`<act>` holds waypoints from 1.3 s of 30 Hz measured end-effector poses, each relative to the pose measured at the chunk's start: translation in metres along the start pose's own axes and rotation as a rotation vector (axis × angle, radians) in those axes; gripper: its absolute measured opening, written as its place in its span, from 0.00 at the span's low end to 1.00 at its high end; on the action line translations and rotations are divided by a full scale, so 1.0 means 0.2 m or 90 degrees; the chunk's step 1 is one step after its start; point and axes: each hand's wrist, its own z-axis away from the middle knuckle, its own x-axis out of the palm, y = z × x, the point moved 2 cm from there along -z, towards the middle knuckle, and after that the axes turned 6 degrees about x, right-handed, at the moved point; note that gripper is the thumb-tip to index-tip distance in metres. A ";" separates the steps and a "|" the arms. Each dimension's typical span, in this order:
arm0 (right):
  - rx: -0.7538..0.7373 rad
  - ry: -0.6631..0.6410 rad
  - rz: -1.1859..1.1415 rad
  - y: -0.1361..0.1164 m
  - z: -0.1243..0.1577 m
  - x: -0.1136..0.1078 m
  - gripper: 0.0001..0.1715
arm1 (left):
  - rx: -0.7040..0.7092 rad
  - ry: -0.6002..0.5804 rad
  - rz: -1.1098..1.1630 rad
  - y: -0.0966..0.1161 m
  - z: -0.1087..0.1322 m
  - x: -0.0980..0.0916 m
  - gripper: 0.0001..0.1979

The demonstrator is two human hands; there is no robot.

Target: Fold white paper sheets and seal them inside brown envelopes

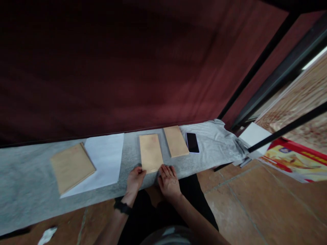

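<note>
A brown paper envelope (151, 151) lies on the narrow cloth-covered table, its short edge toward me. At its near left corner my left hand (135, 178), with a dark band on the wrist, pinches the paper between thumb and fingers. My right hand (169, 180) rests at the near right corner, palm down, fingers laid out and fingertips touching the envelope's edge. Just to the right lies a stack of similar brown envelopes (176, 141). Farther left, another brown envelope pile (73, 166) sits askew, partly over a large white sheet (106, 160).
A dark-screened phone (192, 143) lies right of the envelope stack. Grey cloth (217, 143) bunches at the table's right end. A dark red curtain (143, 75) hangs behind. Black metal bars (258, 68) and a printed red-and-yellow box (293, 160) stand at the right.
</note>
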 end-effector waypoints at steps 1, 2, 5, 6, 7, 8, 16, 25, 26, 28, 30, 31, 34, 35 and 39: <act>0.003 0.004 0.002 0.00 0.00 0.00 0.27 | -0.001 -0.015 -0.006 0.00 0.00 0.00 0.04; 0.004 0.008 0.004 -0.01 0.00 0.01 0.27 | -0.003 -0.027 -0.008 0.00 0.00 0.00 0.04; -0.028 0.004 0.000 -0.04 -0.01 0.03 0.29 | -0.009 -0.040 -0.026 0.00 -0.01 0.00 0.03; -0.046 -0.001 -0.003 -0.05 -0.01 0.03 0.30 | -0.012 -0.039 -0.035 0.00 -0.01 0.00 0.03; -0.062 -0.007 -0.004 -0.06 -0.01 0.04 0.30 | -0.014 -0.037 -0.044 0.00 -0.01 0.00 0.04; -0.074 -0.013 -0.002 -0.07 -0.01 0.05 0.31 | -0.017 -0.036 -0.053 0.00 -0.01 0.00 0.06; -0.088 -0.001 0.021 -0.03 0.01 0.07 0.30 | -0.016 0.005 -0.189 0.03 0.09 0.01 0.15; -0.091 0.018 0.039 -0.04 0.04 0.13 0.29 | 0.476 0.000 -0.284 0.18 0.15 0.25 0.25; -0.090 0.023 0.038 -0.04 0.04 0.13 0.29 | 0.481 -0.017 -0.293 0.18 0.12 0.28 0.27; -0.087 0.031 0.030 -0.04 0.04 0.13 0.30 | 0.482 -0.038 -0.312 0.18 0.05 0.31 0.29; -0.081 0.030 0.018 -0.04 0.03 0.12 0.30 | 0.483 -0.052 -0.328 0.18 -0.01 0.33 0.29; -0.074 0.025 0.014 -0.04 0.03 0.12 0.30 | 0.479 -0.059 -0.335 0.18 -0.05 0.33 0.29; -0.057 0.007 0.004 -0.04 0.02 0.10 0.28 | 0.444 -0.080 -0.351 0.21 -0.13 0.34 0.29; -0.055 0.003 0.004 -0.04 0.02 0.10 0.27 | 0.432 -0.084 -0.354 0.22 -0.16 0.34 0.29; -0.057 -0.009 0.018 -0.05 0.01 0.09 0.27 | 0.407 -0.077 -0.350 0.25 -0.25 0.36 0.30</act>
